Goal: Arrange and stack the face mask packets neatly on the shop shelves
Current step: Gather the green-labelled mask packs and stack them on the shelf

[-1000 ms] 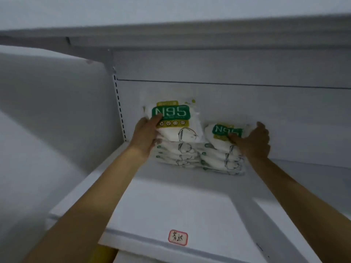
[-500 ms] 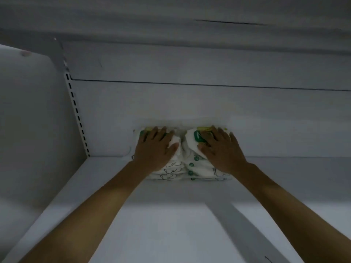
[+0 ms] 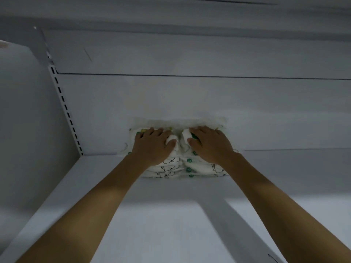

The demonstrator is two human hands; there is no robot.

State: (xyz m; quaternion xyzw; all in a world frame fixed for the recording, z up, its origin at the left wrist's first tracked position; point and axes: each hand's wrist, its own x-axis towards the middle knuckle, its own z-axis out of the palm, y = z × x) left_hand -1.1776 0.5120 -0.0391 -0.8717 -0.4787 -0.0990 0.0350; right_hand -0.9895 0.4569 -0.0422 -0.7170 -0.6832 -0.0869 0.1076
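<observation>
Two stacks of white N95 face mask packets with green print lie side by side at the back of a white shelf point(image 3: 114, 186). My left hand point(image 3: 153, 147) presses flat on top of the left stack point(image 3: 167, 168), fingers spread toward the back wall. On the right stack point(image 3: 201, 168) my right hand point(image 3: 210, 145) presses down the same way. Both hands cover most of the top packets, so their labels are largely hidden. The stacks touch each other in the middle.
The white back panel point(image 3: 190, 99) stands right behind the stacks. A slotted upright point(image 3: 64, 109) and a side wall close the shelf on the left. Another shelf's underside point(image 3: 171, 14) hangs overhead. The scene is dim.
A second ago my left hand held a packet upright and my right hand gripped the right stack's top; since then both hands laid flat and pressed the stacks down, and the view moved closer.
</observation>
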